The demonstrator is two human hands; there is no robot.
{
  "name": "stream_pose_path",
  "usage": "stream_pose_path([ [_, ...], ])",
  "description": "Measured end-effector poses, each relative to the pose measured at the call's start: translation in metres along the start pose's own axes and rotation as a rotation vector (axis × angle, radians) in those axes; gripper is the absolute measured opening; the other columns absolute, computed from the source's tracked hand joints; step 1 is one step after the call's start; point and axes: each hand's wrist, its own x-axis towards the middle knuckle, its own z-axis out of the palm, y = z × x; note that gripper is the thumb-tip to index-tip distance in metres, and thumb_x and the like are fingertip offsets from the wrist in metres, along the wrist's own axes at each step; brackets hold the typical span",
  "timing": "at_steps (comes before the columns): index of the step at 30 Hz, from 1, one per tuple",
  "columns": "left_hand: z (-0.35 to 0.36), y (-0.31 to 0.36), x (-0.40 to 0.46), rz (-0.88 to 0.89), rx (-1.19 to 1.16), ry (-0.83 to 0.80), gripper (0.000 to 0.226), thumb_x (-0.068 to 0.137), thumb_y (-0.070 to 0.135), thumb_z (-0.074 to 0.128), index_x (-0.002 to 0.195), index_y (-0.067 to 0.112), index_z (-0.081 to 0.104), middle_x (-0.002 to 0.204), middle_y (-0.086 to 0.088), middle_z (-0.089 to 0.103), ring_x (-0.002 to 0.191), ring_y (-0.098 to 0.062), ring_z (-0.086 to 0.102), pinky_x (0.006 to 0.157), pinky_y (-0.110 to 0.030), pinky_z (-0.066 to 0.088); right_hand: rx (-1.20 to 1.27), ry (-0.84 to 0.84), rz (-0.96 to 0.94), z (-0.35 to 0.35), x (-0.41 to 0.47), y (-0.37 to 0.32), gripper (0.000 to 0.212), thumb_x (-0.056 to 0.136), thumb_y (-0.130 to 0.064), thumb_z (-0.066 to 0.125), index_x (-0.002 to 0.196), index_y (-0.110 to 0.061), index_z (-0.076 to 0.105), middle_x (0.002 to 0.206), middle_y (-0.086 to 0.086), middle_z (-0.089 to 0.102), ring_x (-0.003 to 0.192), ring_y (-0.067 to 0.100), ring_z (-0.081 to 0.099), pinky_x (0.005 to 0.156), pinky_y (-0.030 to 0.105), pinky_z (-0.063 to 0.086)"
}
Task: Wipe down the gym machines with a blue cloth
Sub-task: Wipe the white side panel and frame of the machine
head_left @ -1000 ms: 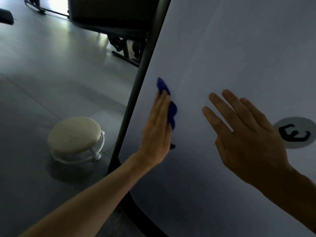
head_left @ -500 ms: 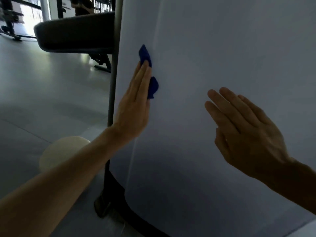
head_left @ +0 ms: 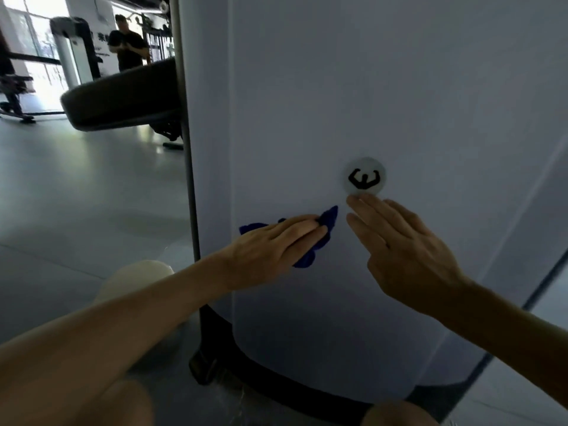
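The left hand (head_left: 276,241) is pressing the crumpled blue cloth (head_left: 325,221) flat-fingered against the pale grey machine panel (head_left: 399,87), near its left edge. The right hand (head_left: 399,244) is lying spread beside it, fingers straight, just below the round logo badge (head_left: 364,176). A dark padded seat (head_left: 123,101) is projecting left of the panel.

The machine's white panel (head_left: 368,87) looked like smooth, matt plastic, with a round, slightly glossy badge (head_left: 364,176) printed in black. The blue cloth (head_left: 325,219) was soft and rumpled fabric. A grey post (head_left: 187,149) along the panel's edge looked like painted metal with a dull sheen. The dark pad (head_left: 123,99) seemed matt upholstery, and the grey floor (head_left: 92,195) was smooth and faintly reflective
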Motion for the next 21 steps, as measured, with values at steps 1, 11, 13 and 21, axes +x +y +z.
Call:
stream_pose_path([
  [1, -0.005, 0.002, 0.003, -0.006, 0.005, -0.01, 0.051, 0.104, 0.014, 0.042, 0.152, -0.002, 0.037, 0.154, -0.017, 0.034, 0.14, -0.03, 0.041, 0.111, -0.042, 0.042, 0.003, -0.009, -0.003, -0.004, -0.003, 0.001, 0.057, 0.091, -0.004, 0.042, 0.146, 0.005, 0.048, 0.161, 0.022, 0.034, 0.152, 0.035, 0.03, 0.124, 0.049, 0.025],
  [11, -0.098, 0.028, 0.02, 0.004, 0.227, -0.083, 0.068, 0.077, 0.014, 0.081, 0.139, 0.025, 0.056, 0.133, -0.024, 0.055, 0.113, -0.036, 0.054, 0.079, -0.05, 0.054, -0.061, -0.135, 0.065, -0.088, -0.011, -0.012, 0.052, 0.09, -0.018, 0.038, 0.135, -0.001, 0.059, 0.151, 0.021, 0.049, 0.143, 0.035, 0.043, 0.119, 0.045, 0.026],
  [13, -0.11, 0.034, 0.021, -0.037, 0.198, -0.06, 0.075, 0.069, 0.004, 0.089, 0.136, 0.019, 0.06, 0.129, -0.027, 0.054, 0.1, -0.036, 0.059, 0.07, -0.046, 0.061, -0.039, -0.154, 0.09, -0.099, -0.012, -0.018, 0.051, 0.09, -0.02, 0.038, 0.132, -0.002, 0.061, 0.149, 0.021, 0.051, 0.141, 0.035, 0.045, 0.117, 0.045, 0.027],
  [21, -0.105, 0.041, 0.029, -0.052, 0.254, -0.073, 0.036, 0.085, 0.008, 0.072, 0.121, 0.002, 0.069, 0.13, -0.024, 0.055, 0.109, -0.035, 0.047, 0.08, -0.04, 0.062, 0.022, -0.154, 0.125, -0.1, -0.004, -0.029, 0.048, 0.087, -0.018, 0.036, 0.125, -0.005, 0.063, 0.144, 0.018, 0.054, 0.135, 0.033, 0.049, 0.112, 0.039, 0.03],
])
